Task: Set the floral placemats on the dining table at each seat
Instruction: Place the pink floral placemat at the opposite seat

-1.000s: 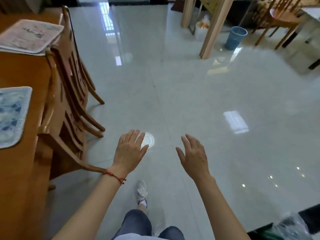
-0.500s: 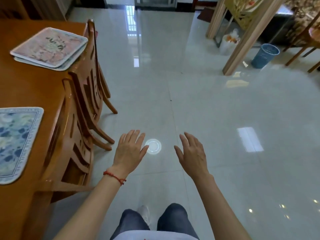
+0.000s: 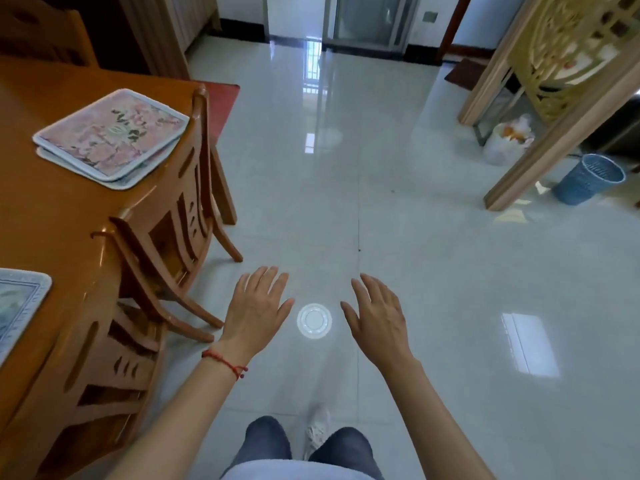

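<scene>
A: What takes up the most room?
B: The pale tiled floor (image 3: 433, 271), glossy, with a round white light spot (image 3: 314, 321) on it. Then the wooden table (image 3: 45, 216) along the left side.

A: Chairs?
B: Two chairs (image 3: 162, 233) pushed in against the table's right edge.

A: And the mats?
B: A stack of pink floral mats (image 3: 112, 136) lies on the table's far part, just left of the farther chair's back. One blue mat (image 3: 17, 306) lies flat at the near seat, cut off by the left edge of view.

A: The hands?
B: Both empty, held out over the floor, well apart from the mats. Left hand (image 3: 256, 308), red string at the wrist, fingers straight and close together. Right hand (image 3: 379, 317), fingers straight and slightly spread.

A: Anything smaller?
B: A blue bin (image 3: 585, 180) far right, beside a wooden post (image 3: 554, 140).
</scene>
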Demonstrator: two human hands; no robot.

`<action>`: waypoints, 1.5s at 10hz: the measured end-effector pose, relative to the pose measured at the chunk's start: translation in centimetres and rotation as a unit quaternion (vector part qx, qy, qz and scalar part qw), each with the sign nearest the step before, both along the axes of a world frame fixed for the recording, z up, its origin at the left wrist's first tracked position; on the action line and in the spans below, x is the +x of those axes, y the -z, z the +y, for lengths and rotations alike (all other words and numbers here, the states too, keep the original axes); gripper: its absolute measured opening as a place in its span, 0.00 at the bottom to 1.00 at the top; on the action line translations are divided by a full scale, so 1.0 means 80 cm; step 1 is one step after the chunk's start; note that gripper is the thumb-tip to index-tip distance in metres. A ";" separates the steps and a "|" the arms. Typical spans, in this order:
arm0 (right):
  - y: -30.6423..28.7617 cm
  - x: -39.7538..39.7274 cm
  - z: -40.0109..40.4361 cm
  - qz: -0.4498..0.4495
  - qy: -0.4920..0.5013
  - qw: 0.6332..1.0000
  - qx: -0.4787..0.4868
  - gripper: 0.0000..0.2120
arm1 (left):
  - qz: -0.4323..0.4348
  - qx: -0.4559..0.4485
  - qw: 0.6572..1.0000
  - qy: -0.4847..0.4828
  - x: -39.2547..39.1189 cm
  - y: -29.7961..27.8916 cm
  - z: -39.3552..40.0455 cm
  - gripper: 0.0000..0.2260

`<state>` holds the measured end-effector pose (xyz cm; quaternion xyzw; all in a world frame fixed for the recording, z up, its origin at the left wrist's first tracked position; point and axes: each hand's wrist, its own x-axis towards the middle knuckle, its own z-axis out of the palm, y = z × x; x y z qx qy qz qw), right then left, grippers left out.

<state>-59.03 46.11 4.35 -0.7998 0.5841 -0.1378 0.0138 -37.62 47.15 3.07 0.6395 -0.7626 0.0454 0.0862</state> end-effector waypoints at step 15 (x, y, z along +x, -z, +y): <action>-0.017 0.147 -0.882 0.003 -0.174 0.985 -0.002 0.31 | 0.027 0.054 0.980 -0.189 0.138 -0.005 -0.774 0.27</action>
